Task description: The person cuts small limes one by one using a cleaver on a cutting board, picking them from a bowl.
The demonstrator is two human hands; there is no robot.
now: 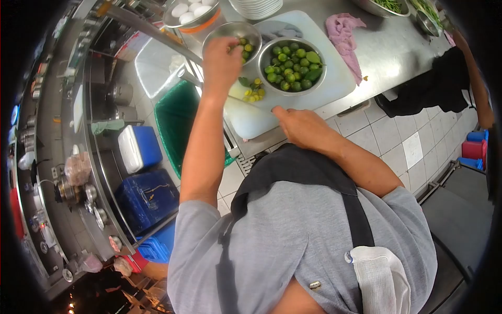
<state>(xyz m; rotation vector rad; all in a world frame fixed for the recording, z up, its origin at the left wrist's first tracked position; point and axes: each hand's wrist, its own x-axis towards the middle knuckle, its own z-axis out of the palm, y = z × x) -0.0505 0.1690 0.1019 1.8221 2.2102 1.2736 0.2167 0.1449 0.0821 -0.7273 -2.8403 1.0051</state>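
Note:
My left hand (222, 64) reaches over a small metal bowl (215, 32) with cut limes (246, 48) in it. Its fingers are curled together; what they hold, if anything, is hidden. My right hand (303, 127) is closed around the hidden handle of a knife, whose blade (256, 107) points left, low over the white cutting board (334, 78). Several cut lime halves (254, 94), yellowish inside, lie by the blade with a green leaf (243, 81). Behind my right hand, a larger metal bowl (320, 83) holds many small whole green limes (289, 65) and a few leaves.
A pink cloth (345, 39) lies along the board's right edge. Stacked white plates (256, 8) and a bowl of eggs (187, 14) stand at the back. A green-lined bin (175, 123) is left of the counter. Another person's dark clothing (429, 86) shows at right.

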